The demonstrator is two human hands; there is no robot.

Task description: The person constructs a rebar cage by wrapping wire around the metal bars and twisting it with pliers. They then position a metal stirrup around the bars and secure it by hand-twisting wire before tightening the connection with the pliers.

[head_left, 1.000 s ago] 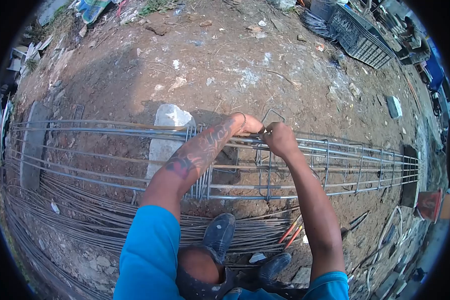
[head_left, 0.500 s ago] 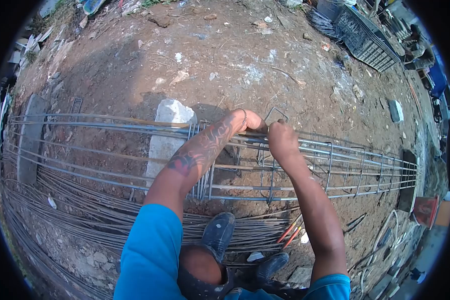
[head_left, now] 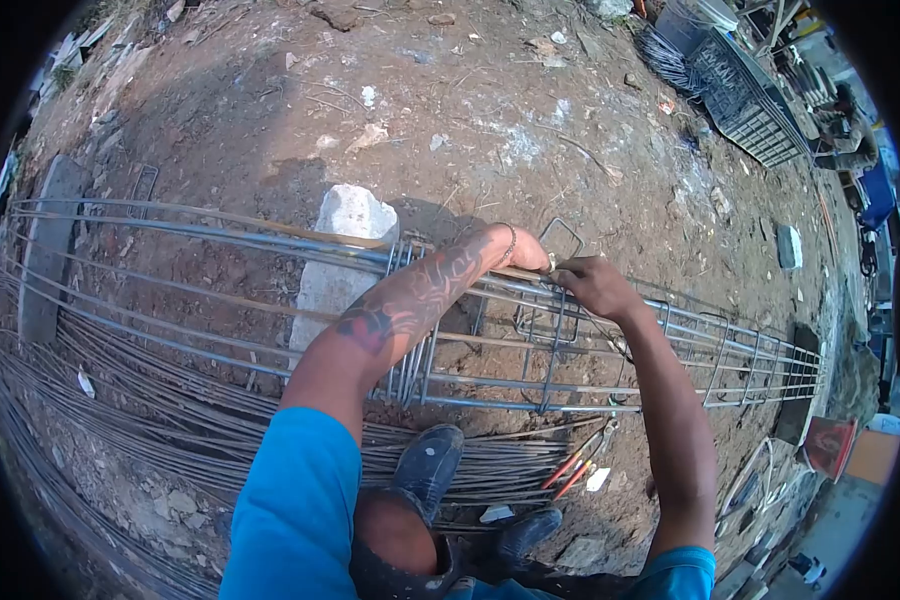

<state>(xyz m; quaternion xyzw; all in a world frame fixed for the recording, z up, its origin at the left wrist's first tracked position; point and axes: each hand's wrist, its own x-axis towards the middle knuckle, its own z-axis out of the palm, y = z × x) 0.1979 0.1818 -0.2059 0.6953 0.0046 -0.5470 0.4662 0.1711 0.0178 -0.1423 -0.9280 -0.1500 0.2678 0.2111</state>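
A rebar cage [head_left: 490, 403] of long steel bars and square stirrups lies across the view, raised off the ground. My left hand [head_left: 528, 250] is closed at the cage's far top bar, beside a stirrup [head_left: 562, 240] whose corner sticks out beyond the bars. Just right of it, my right hand [head_left: 602, 288] pinches at the same spot, fingertips pointing left and nearly meeting the left hand. What the fingertips hold is too small to make out. Left of my forearm, several stirrups [head_left: 410, 375] stand bunched together around the bars.
Concrete blocks [head_left: 315, 290] prop the cage. Loose rods [head_left: 170, 390] lie on the near side, by my boots [head_left: 430, 465]. Red-handled cutters [head_left: 575, 465] rest near the right boot. A black crate [head_left: 755, 110] stands at the back right.
The view has shifted slightly. My right wrist has turned and lowered, so its fingers now point left toward my left hand. The cutters' head has come into view beside my right forearm.
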